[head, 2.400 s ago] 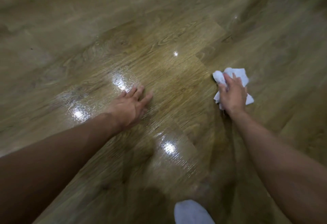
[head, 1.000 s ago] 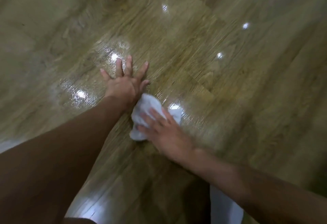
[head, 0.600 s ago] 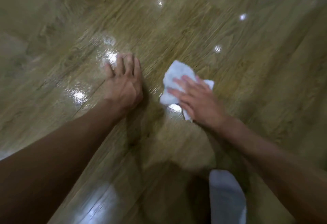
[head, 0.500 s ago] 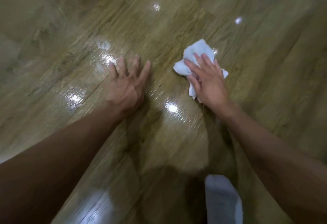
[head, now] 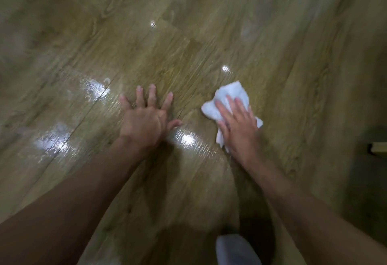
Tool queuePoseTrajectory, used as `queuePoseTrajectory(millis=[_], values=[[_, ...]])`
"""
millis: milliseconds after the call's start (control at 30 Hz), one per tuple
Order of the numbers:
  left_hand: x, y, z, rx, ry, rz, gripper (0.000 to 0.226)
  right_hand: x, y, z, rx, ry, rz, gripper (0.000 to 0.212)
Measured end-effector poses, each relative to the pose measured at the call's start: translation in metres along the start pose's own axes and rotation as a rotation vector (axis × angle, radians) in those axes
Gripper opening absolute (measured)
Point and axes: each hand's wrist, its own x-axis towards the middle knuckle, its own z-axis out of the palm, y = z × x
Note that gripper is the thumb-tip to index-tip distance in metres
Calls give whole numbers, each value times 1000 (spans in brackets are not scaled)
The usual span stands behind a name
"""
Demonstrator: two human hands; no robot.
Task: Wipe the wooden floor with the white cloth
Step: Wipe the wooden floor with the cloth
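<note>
The left hand (head: pixel 144 122) lies flat on the wooden floor (head: pixel 188 44) at the middle of the frame, fingers spread wide, its grip released. The right hand (head: pixel 238 126), right of centre, presses straight fingers on the crumpled white cloth (head: pixel 228 93), without clenching it. I count two hands and one cloth.
</note>
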Motion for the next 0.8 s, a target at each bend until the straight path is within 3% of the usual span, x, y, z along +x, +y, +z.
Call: queuePoseTrajectory(millis=[133,267,367,433,533,567,700,800], values=[[4,7,-20,-41,-109,-16,79,71,14,-17,91,10,184,46],[14,15,-39,-139,-163,-33,72,49,-6,-12,124,28,197,48],[27,25,-40,-157,-100,121,65,-31,-28,10,45,75,97,50],[28,39,-34,-146,-83,157,65,-82,-28,20,34,10,-86,55],[23,59,-28,-65,-111,128,67,-74,24,13,-24,-110,-385,55],[22,61,-30,-49,-111,116,68,-56,43,6,-17,-103,-359,53],[21,66,-45,-84,-142,111,66,32,106,-30,96,-26,117,45],[20,94,-54,-92,-157,184,60,70,121,-43,132,5,259,46]])
